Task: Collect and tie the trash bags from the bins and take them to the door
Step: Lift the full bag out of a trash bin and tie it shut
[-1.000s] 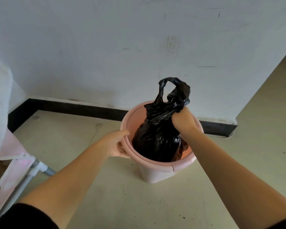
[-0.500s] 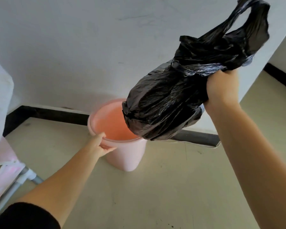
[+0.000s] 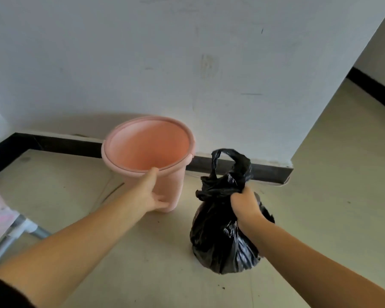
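Note:
A full black trash bag (image 3: pixel 220 238) stands on the floor to the right of a pink bin (image 3: pixel 142 150). My right hand (image 3: pixel 245 203) grips the bag's gathered neck, with the tied handle loop sticking up behind it. The bin is empty and tilts slightly toward me. My left hand (image 3: pixel 152 194) holds the bin's near side, thumb up on the rim and fingers curled around the wall below.
A white wall with a black skirting board (image 3: pixel 53 145) runs behind the bin and ends at a corner (image 3: pixel 291 165) on the right, where the floor continues. A pink-and-white frame with a metal leg (image 3: pixel 20 230) stands at the left edge.
My right hand has brought the bag down from high in the air onto the floor beside the bin. My left hand has stayed on the bin, which is now empty.

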`<control>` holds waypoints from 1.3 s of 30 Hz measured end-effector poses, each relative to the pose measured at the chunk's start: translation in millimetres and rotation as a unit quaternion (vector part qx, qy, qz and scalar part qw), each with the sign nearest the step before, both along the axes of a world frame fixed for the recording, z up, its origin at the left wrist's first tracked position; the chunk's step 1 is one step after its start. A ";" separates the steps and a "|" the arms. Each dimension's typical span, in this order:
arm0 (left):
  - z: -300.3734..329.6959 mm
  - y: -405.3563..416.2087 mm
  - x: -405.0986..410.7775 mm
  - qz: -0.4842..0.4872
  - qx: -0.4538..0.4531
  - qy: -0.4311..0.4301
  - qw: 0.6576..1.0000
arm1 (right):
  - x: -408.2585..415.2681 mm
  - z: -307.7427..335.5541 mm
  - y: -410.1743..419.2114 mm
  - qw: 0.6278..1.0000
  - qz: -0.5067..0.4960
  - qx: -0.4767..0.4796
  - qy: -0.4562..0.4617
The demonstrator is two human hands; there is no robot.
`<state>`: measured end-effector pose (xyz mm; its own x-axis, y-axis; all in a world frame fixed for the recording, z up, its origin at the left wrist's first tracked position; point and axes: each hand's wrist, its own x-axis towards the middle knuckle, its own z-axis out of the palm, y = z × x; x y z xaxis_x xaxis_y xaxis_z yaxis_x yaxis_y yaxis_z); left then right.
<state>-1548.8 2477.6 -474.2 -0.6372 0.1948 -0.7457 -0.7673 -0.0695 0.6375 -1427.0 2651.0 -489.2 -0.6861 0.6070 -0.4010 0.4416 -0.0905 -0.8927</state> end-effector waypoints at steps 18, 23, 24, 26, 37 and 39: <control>50.8 32.6 46.5 -0.332 -0.062 0.196 0.921 | 38.5 57.0 42.8 0.918 0.390 -0.044 -0.058; 77.2 21.6 39.1 -0.400 -0.125 0.340 0.842 | 22.5 51.8 37.9 0.889 0.286 0.349 -0.083; 81.1 19.4 35.1 -0.378 -0.136 0.370 0.837 | 20.2 50.4 39.0 0.869 0.241 0.424 -0.079; 86.1 14.8 26.0 -0.308 -0.148 0.437 0.832 | 18.3 53.2 42.9 0.865 0.150 0.479 -0.021; 90.1 9.3 6.8 -0.211 -0.303 0.598 0.711 | 25.5 88.2 32.6 0.870 0.380 0.311 0.030; 83.5 5.4 0.8 -0.205 -0.359 0.587 0.696 | 26.5 94.3 34.2 0.852 0.413 0.322 0.011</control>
